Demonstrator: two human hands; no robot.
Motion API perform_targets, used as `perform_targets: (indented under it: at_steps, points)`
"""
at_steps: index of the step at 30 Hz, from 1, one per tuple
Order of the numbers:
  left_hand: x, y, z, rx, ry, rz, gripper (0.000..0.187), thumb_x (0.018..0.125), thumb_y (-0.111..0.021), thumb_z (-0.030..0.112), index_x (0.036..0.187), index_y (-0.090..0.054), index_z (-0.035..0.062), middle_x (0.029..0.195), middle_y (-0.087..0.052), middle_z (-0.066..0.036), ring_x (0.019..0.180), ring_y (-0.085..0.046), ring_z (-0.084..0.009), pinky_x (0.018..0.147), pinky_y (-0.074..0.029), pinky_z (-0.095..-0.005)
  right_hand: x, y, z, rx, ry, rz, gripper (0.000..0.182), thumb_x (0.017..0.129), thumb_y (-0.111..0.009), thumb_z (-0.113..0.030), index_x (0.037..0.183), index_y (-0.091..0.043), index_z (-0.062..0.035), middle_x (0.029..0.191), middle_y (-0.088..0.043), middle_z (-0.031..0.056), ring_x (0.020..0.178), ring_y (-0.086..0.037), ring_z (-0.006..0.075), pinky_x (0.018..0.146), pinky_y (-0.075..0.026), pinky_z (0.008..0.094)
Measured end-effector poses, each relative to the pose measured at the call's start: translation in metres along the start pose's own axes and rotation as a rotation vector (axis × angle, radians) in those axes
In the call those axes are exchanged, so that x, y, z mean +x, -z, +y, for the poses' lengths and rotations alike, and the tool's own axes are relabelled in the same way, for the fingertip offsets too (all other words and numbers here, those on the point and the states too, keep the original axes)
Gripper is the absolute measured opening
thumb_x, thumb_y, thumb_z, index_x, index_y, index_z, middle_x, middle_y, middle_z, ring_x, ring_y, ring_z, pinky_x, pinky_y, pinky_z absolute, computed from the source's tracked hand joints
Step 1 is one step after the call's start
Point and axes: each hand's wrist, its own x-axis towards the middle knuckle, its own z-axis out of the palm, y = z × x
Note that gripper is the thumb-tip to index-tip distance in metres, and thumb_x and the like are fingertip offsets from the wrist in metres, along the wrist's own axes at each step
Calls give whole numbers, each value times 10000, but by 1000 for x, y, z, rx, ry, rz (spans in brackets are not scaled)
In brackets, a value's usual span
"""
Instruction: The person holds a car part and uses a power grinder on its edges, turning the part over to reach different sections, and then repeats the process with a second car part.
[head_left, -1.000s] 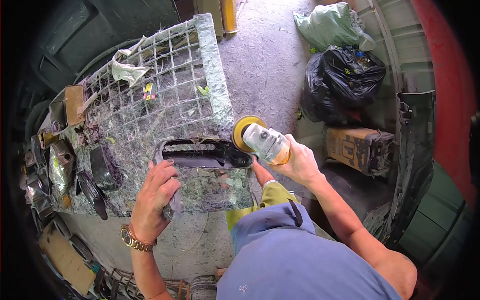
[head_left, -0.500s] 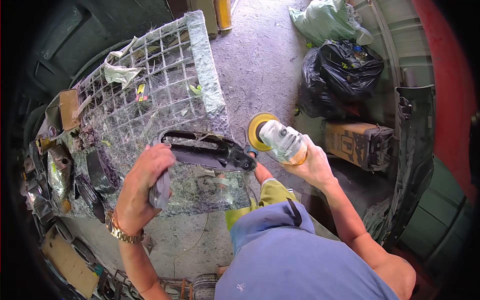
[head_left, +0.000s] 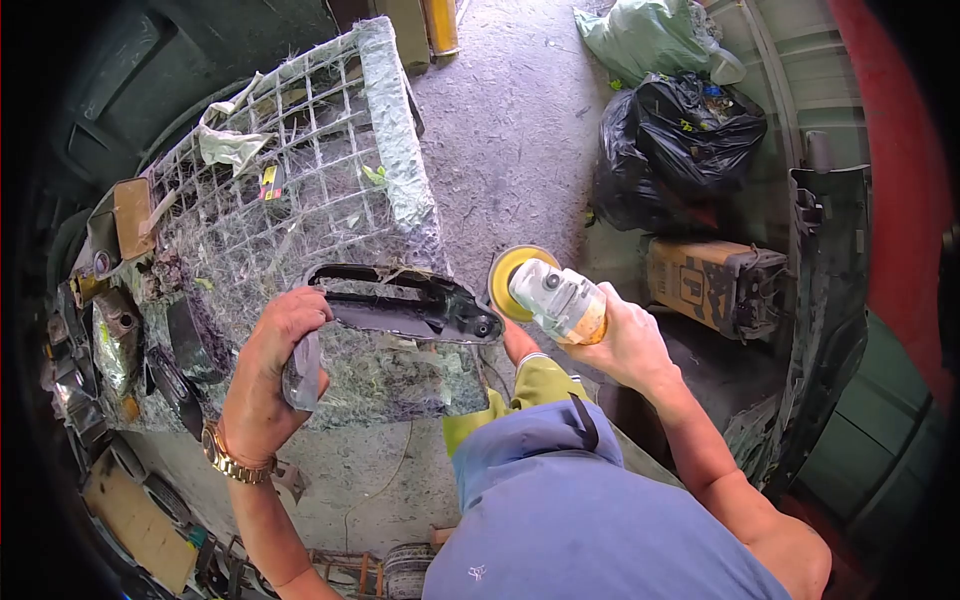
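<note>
My left hand (head_left: pixel 275 350), with a gold watch (head_left: pixel 235 460) at its wrist, is closed on a long black molded part (head_left: pixel 400 312) that has an elongated opening and a rounded end with a hole. Below my left fingers shows a grey, smooth piece (head_left: pixel 302 375). In my right hand (head_left: pixel 630 345) is an angle grinder (head_left: pixel 562 300), its body dusty and pale with orange near the grip. The grinder's yellow disc (head_left: pixel 510 283) stands close to the right end of the black part, tilted beside it.
Beneath the black part is a dusty grid-topped bench (head_left: pixel 300 200) covered in fibres, with a cloth (head_left: pixel 235 148) on it. Shiny and dark parts (head_left: pixel 118 335) crowd its left side. To the right are a black garbage bag (head_left: pixel 680 150) and a yellow-black box (head_left: pixel 710 285).
The grinder has shifted slightly left and down, its disc nearer the end of the black part. My left hand and the part have shifted a little left; the whole view moved slightly too.
</note>
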Motion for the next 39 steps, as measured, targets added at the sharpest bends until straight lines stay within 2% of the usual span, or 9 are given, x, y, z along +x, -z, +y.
perform_targets:
  at_steps: [2,4,13,20,22,24,32,34,39]
  points:
    - [3,0,2,4,1,9,550,639,-683,-68,1161,-548,43,1185,-598,-145,1214,-547,-373,1070,-407,-446,1,1,-7,2,4,9,548,697,-806,-390,1015,-521,-47,880,-693,190,852,-682,383,740,-544,465]
    - [7,0,10,78,-31,9,566,674,-591,-160,1197,-514,44,1114,-603,-132,1136,-584,-343,1022,-431,-443,4,0,-10,6,9,17,562,693,-810,-407,1010,-517,-47,874,-693,189,842,-684,382,733,-546,464]
    - [13,0,13,86,-55,-11,590,642,-619,-155,1189,-523,44,1143,-598,-138,1141,-580,-354,1023,-431,-431,8,-5,-18,-29,30,-10,601,685,-812,-454,1007,-524,-37,872,-691,191,841,-685,380,731,-550,461]
    - [15,4,6,47,-20,-11,577,654,-599,-151,1190,-520,47,1139,-597,-128,1152,-579,-332,1023,-432,-410,1,-2,-10,-73,39,-27,617,687,-810,-416,1066,-527,-20,921,-686,208,875,-675,385,751,-544,461]
    - [17,3,5,12,-14,5,555,620,-670,-92,1150,-549,20,1135,-594,-150,1139,-572,-357,1011,-444,-412,1,1,-14,-67,22,-37,617,687,-811,-407,1072,-527,-18,931,-684,211,885,-672,385,755,-542,460]
    - [17,3,5,13,-14,4,557,618,-672,-90,1150,-549,20,1135,-594,-149,1139,-572,-356,1010,-444,-410,2,3,-20,-41,13,-10,527,692,-819,-290,1076,-552,-46,927,-685,195,896,-660,397,767,-530,449]
    - [18,4,5,21,-11,2,559,614,-677,-90,1146,-549,23,1139,-596,-150,1137,-574,-356,1008,-447,-402,3,2,-17,-84,10,-35,537,689,-818,-292,1074,-541,-39,923,-684,197,900,-660,396,764,-530,452]
    - [19,5,6,31,-29,-22,579,657,-576,-160,1195,-511,45,1132,-597,-128,1136,-585,-329,1015,-439,-404,2,5,-16,-106,-9,-37,539,689,-818,-293,1075,-539,-39,919,-683,197,898,-661,394,761,-531,453]
    - [24,6,8,29,1,-31,559,648,-578,-153,1169,-516,40,1130,-595,-124,1134,-581,-323,1023,-431,-392,5,8,-21,-139,77,-32,558,708,-796,-350,1058,-504,-27,899,-679,198,874,-675,379,740,-545,454]
